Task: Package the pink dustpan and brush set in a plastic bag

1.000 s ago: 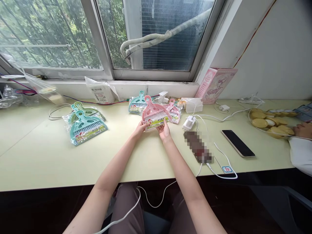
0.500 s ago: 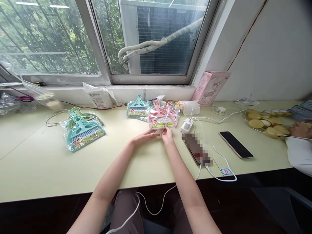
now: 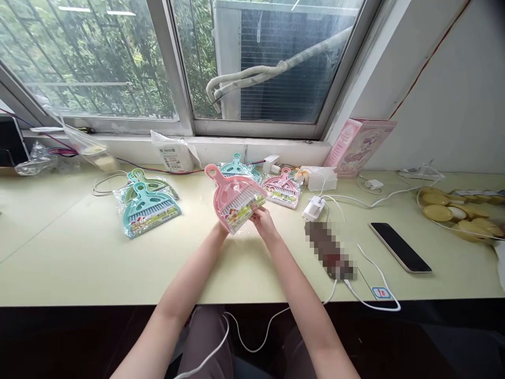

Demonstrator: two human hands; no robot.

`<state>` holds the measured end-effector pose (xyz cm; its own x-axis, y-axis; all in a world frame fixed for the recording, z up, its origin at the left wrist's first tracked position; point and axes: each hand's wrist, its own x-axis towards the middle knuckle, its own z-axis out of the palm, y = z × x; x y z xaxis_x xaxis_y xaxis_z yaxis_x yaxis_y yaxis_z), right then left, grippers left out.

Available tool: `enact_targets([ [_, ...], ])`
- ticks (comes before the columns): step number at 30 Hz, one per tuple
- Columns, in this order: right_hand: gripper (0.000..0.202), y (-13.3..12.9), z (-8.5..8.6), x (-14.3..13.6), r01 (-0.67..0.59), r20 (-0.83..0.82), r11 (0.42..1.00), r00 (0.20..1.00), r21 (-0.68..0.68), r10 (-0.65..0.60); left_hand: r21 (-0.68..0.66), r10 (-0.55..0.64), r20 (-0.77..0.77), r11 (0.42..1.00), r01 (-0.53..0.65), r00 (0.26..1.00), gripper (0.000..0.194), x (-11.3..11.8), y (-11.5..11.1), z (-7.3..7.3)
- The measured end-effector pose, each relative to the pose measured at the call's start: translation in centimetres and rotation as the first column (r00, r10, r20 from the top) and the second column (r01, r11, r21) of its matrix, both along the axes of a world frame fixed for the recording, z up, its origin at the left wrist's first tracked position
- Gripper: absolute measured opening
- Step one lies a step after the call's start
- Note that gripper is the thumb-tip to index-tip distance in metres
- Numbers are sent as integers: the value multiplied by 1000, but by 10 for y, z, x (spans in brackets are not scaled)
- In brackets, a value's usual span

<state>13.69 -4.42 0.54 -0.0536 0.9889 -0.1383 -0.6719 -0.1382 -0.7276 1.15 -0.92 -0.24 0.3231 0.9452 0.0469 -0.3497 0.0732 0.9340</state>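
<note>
A pink dustpan-and-brush set (image 3: 232, 200) in clear wrap is held up tilted above the table. My right hand (image 3: 262, 218) grips its lower right corner. My left hand (image 3: 223, 229) is at its lower left, behind the pan, with the fingers hidden. Another pink set (image 3: 283, 188) lies to the right, and blue-green sets (image 3: 236, 167) lie behind the raised one. To the left, a wrapped blue-green set (image 3: 152, 210) overlaps a green set (image 3: 138, 178).
On the right are a white charger (image 3: 314, 208), a blurred phone (image 3: 331, 252) with cables and a black phone (image 3: 400, 247). Yellow round items (image 3: 437, 212) lie far right. A pink box (image 3: 359, 147) and a white packet (image 3: 175, 157) stand by the window.
The pink set has been lifted and moved left and nearer, tilting, away from the other pink set. My left hand has gone behind it. The view has shifted; the other person's hand has left view.
</note>
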Motion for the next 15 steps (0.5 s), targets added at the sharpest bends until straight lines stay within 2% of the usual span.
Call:
enact_targets([
  [2, 4, 0, 6, 6, 41, -30, 998, 999, 57, -39, -86, -68, 98, 993, 76, 993, 64, 15, -2, -4],
  [5, 4, 3, 8, 13, 125, -75, 991, 990, 35, -123, -192, -151, 237, 961, 199, 960, 48, 28, -4, -10],
  [8, 8, 8, -1, 14, 186, -103, 982, 977, -18, -187, -154, -132, 290, 971, 182, 948, 44, 24, -2, -10],
  [12, 10, 13, -11, 15, 228, -139, 973, 963, -34, -231, -125, -49, 317, 988, 93, 947, 75, 10, 0, -3],
  [15, 11, 16, -12, 21, 300, -141, 952, 942, -64, -306, -138, -178, 299, 964, 228, 937, 92, 14, -7, -3],
])
